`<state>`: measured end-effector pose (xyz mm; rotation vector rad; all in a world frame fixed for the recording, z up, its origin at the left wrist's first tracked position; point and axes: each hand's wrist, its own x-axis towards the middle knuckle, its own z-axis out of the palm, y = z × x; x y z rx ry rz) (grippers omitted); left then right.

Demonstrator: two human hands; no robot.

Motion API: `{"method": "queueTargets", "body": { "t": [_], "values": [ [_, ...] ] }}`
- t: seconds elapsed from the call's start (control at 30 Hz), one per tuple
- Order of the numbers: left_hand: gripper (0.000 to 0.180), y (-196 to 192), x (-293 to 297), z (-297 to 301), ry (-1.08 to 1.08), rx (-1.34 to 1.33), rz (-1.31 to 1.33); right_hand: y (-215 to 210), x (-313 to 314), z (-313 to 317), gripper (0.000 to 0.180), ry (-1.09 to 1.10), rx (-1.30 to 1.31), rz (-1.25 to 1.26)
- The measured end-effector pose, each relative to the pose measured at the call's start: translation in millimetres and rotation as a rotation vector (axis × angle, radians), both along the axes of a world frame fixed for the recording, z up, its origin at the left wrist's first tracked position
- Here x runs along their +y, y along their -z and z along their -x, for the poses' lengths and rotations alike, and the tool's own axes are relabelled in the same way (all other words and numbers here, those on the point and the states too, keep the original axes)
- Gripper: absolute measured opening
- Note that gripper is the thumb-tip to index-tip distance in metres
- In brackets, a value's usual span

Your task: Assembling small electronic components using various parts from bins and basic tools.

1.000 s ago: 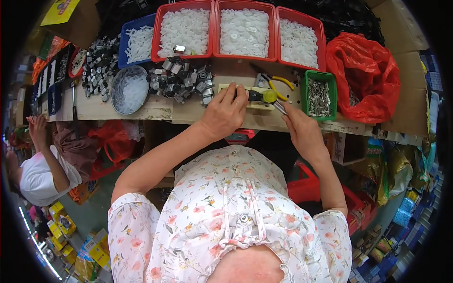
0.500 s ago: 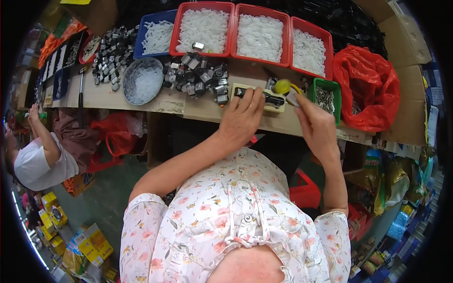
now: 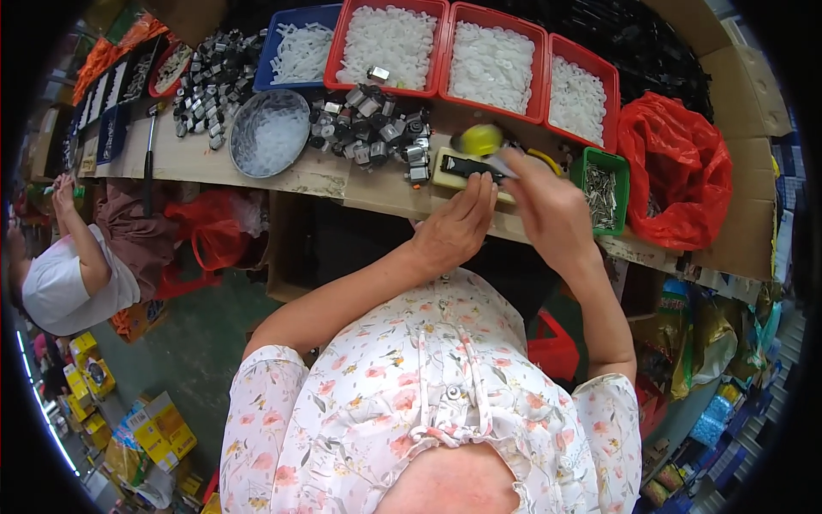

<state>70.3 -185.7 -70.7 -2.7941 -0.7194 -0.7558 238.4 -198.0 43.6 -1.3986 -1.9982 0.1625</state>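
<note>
A cream block [image 3: 448,179] lies at the near edge of the bench with a long black plastic part [image 3: 465,165] set in its top. My left hand [image 3: 458,224] holds the part against the block's near side, fingertips pressed together on it. My right hand [image 3: 552,201] is closed round the handle of a small hammer with a yellow head [image 3: 481,140]. Blurred by motion, the yellow head hangs over the far side of the block. Part of the block and the right end of the black part are hidden behind my right hand.
Several red bins [image 3: 447,77] and a blue bin [image 3: 272,51] of white plastic pieces line the back. Left are a metal bowl [image 3: 235,146] and piled small motors [image 3: 368,128]. A green bin [image 3: 618,214] of metal pins and a red bag [image 3: 676,171] stand right.
My right hand has swung the hammer leftward over the block. My left fingers have drawn back from the top of the black part to its near edge. The whole view has shifted slightly.
</note>
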Motion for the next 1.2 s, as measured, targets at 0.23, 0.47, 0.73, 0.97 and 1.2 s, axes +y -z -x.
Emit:
{"method": "queueTargets", "body": {
  "t": [0.23,0.47,0.73,0.97,1.2],
  "values": [
    [0.049,-7.8,2.0,6.0,0.029,-0.058,0.107,-6.4,1.8,-3.9,0.027,-0.001,-0.066,0.143],
    [0.041,-12.3,9.3,31.7,0.014,-0.209,0.245,2.9,-23.2,-20.3,0.030,0.113,-0.124,0.216],
    [0.040,-20.5,9.8,25.2,-0.002,-0.223,0.257,22.4,-44.9,-29.0,0.028,0.113,-0.166,0.199],
    [0.035,-8.0,17.1,2.8,0.050,-0.220,0.204,26.9,-60.9,-38.4,0.027,0.218,-0.193,0.359],
    [0.029,-7.1,21.5,1.9,0.068,-0.235,0.170,32.6,-66.1,-56.5,0.025,0.392,-0.115,0.403]
  ]
}}
